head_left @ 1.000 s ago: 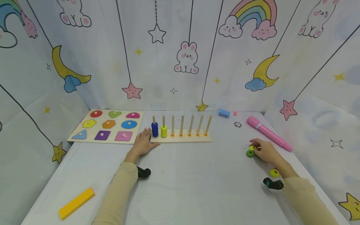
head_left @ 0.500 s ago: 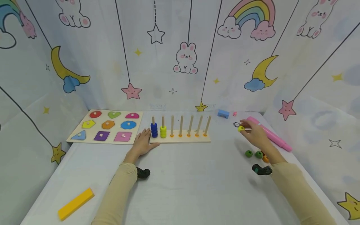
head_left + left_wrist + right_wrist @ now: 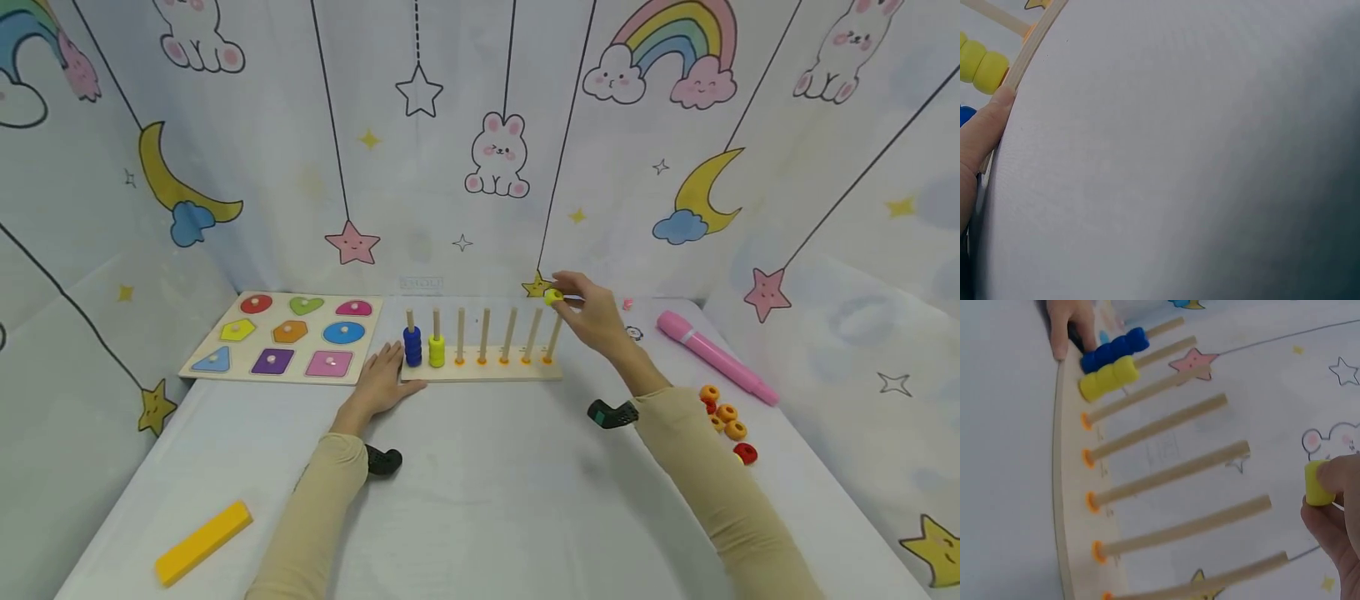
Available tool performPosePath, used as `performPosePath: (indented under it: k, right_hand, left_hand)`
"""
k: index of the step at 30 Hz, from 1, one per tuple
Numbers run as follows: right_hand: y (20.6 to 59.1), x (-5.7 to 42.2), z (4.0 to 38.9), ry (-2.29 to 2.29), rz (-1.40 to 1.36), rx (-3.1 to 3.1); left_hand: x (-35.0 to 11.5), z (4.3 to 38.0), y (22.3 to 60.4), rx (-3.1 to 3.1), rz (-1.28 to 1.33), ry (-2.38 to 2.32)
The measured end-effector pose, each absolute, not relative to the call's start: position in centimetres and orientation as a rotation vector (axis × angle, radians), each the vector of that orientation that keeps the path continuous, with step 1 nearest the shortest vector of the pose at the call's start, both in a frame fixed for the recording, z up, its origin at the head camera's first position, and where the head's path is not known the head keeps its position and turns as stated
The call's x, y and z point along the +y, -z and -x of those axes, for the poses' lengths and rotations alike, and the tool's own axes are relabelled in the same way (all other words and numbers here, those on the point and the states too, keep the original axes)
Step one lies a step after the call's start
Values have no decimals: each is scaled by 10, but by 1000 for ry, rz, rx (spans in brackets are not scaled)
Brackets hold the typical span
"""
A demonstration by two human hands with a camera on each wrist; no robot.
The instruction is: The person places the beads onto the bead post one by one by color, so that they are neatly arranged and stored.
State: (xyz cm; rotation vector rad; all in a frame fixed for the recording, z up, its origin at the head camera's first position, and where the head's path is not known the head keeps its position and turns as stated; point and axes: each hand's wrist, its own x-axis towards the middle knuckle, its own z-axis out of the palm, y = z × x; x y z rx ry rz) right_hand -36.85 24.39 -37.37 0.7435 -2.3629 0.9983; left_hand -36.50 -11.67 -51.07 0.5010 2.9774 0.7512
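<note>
A wooden peg board [image 3: 487, 375] with a row of upright pegs stands at the back middle of the table. Blue beads [image 3: 412, 346] are stacked on its leftmost peg and yellow beads [image 3: 437, 351] on the one beside it; the other pegs are bare. My left hand [image 3: 380, 381] rests at the board's left end, fingers extended, with the thumb [image 3: 988, 122] against the front edge. Between thumb and fingers, my right hand [image 3: 596, 321] pinches a single yellow bead [image 3: 1317, 483]. It is up near the tops of the rightmost pegs.
Loose orange and red beads [image 3: 726, 412] lie on the right, partly behind the right forearm. Beyond them is a pink marker-shaped tube [image 3: 716, 357]. A shape puzzle board [image 3: 288, 337] lies at the back left, and a yellow bar [image 3: 204, 543] at the front left.
My right hand picked a yellow bead from the loose ones, lifted it and carried it leftward to the pegs, now overlapping the blue block's spot. My left hand stayed put.
</note>
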Motion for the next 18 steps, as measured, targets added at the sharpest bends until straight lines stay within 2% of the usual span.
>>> performPosePath:
  k: [11,18]
  right_hand:
    - [378,150,387,-1051,-969,-2407]
    - [383,109,393,-978,-1063,-2459]
  left_hand:
    - [-117,367,506,2982,-492,-722]
    - [-117,368,510,2982,-483,-726]
